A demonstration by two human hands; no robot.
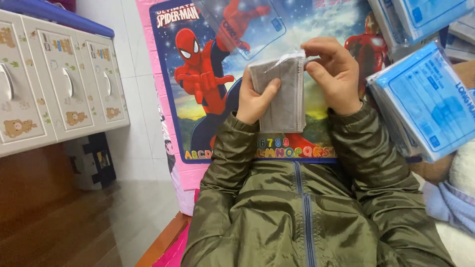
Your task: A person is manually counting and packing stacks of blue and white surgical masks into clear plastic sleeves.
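Gripping a grey mask stack (282, 94) over the picture-printed counter (208, 143), left hand (255, 101) clasps its side, right hand (334, 74) pinches its clear wrapper (292, 55); blue packets (428, 101) at the right edge.

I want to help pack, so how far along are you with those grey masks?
Done, it seems: blue packets lie stacked at the right, filled and flat. In hand: the left hand holds a stack of grey masks, and the right hand pinches its top edge, where a bit of clear wrap shows. Left: an empty-looking clear bag lies on the picture mat. How many more, I cannot tell.
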